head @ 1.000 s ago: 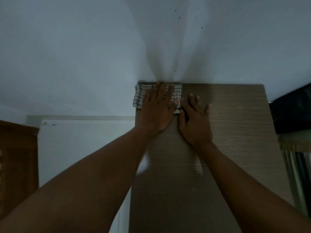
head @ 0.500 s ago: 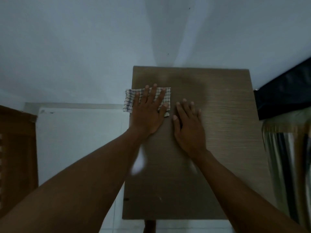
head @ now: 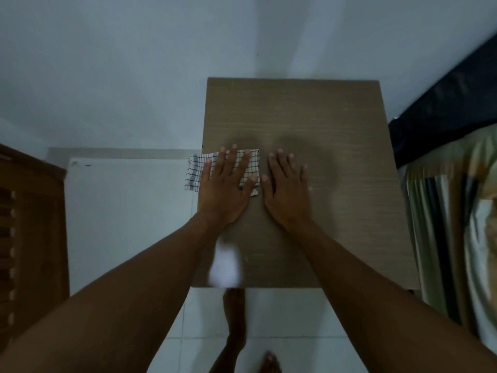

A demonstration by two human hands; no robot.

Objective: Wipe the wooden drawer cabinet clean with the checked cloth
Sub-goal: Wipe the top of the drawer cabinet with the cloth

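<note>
The wooden cabinet's top (head: 322,125) fills the middle of the view, seen from above. A white cloth with dark checks (head: 197,170) lies on its left side and hangs a little over the left edge. My left hand (head: 226,189) lies flat on the cloth with fingers spread, pressing it down. My right hand (head: 286,192) rests flat on the bare wood just right of the cloth, fingers apart, holding nothing. The thumbs of both hands nearly meet.
A white wall (head: 134,76) stands behind the cabinet. A brown wooden piece of furniture (head: 29,224) is at the left edge. A dark mattress (head: 451,103) and striped bedding (head: 457,224) border the cabinet's right side. My bare feet (head: 236,313) stand on white floor tiles.
Both hands and the cloth have slid from the cabinet's back edge toward me, to the middle of the top. The view has tilted down, showing the front edge and floor.
</note>
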